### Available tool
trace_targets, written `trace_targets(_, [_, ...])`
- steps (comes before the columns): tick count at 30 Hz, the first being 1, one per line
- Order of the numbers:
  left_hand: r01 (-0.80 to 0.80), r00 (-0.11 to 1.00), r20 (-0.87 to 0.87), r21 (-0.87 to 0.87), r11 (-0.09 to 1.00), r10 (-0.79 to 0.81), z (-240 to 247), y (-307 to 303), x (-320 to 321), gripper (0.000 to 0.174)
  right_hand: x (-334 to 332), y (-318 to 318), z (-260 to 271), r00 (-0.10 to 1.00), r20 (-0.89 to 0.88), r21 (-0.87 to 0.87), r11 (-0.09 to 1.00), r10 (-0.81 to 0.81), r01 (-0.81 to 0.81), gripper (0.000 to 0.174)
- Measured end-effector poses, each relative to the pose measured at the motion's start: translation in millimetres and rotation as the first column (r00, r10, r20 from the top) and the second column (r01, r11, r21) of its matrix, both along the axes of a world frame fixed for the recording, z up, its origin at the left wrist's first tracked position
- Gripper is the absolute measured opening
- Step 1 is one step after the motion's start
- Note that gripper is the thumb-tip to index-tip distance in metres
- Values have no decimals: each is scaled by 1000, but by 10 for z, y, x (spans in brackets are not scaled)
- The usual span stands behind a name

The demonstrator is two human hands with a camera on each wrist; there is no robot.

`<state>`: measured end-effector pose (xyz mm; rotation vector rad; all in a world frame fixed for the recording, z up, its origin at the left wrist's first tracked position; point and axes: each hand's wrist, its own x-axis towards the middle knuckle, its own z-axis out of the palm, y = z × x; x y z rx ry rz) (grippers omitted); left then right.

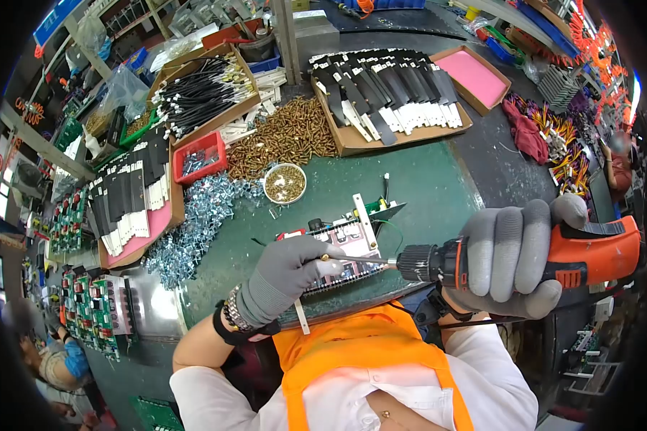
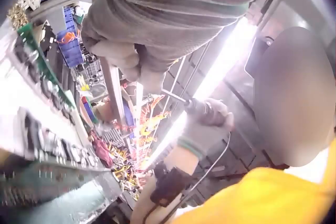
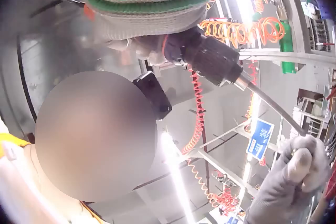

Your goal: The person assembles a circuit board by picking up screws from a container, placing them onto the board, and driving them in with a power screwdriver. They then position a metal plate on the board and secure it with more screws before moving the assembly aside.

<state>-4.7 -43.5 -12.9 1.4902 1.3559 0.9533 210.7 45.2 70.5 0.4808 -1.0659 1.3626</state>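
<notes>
In a grey glove, my right hand [image 1: 514, 255] grips an orange and black power screwdriver [image 1: 600, 251], held sideways with its long bit [image 1: 366, 259] pointing left. At the bit's tip, my gloved left hand [image 1: 291, 269] pinches a small brass screw [image 1: 325, 257] between thumb and finger. Beneath the bit lies a circuit board assembly [image 1: 349, 233] with a white strip [image 1: 365, 221] across it. The right wrist view shows the driver's black chuck [image 3: 212, 58] and the left hand [image 3: 289, 182] at the bit's far end.
Brass screws [image 1: 291, 133] are heaped behind the board, beside a round dish [image 1: 285, 184] of small screws. Silver metal parts [image 1: 194, 230] lie to the left near a red tray [image 1: 200, 158]. Cardboard boxes of black and white strips [image 1: 388, 93] stand behind; finished-looking boards [image 1: 93, 309] are far left.
</notes>
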Motion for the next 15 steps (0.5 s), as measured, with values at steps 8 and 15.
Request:
trace_targets(8, [6,1000,25,143,990,-10,-138,-77,87,25,16,-37,-100,980,88,-13,984,176,-175,76])
trace_targets(15, [233,829,-559,373,898,17,-24,17,112,32,-110,-8,-25,989,-10,-16,989,147,-147,57])
